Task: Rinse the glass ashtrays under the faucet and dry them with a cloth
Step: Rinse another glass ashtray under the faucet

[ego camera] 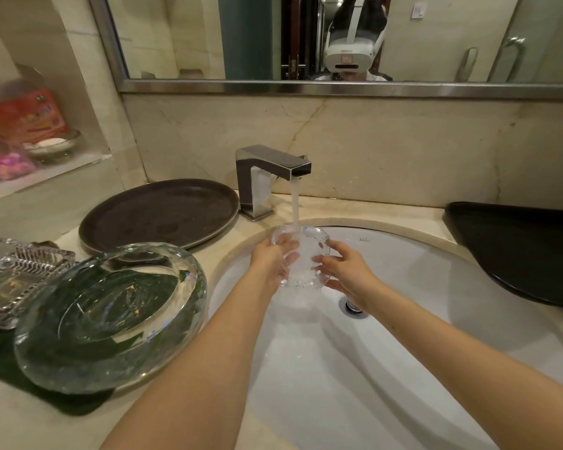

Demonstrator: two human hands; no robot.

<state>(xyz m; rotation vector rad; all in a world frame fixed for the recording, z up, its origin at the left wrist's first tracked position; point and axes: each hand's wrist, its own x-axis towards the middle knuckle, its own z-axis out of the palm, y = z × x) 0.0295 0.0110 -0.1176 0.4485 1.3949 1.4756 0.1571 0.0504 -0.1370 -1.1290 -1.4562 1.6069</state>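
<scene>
Both hands hold the small glass ashtray over the sink, under the faucet stream: left hand curled round its left edge, right hand cupping the right with fingers loosely bent. Wet glass looks slippery; a loose hold could drop it onto the porcelain. On the surface, the large round glass ashtray overhangs the basin rim, and an elbow nudge might tip it.

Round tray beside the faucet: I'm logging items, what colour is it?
Dark brown tray, head view.

bathroom: white sink, chrome faucet, wall mirror, marble counter.
</scene>
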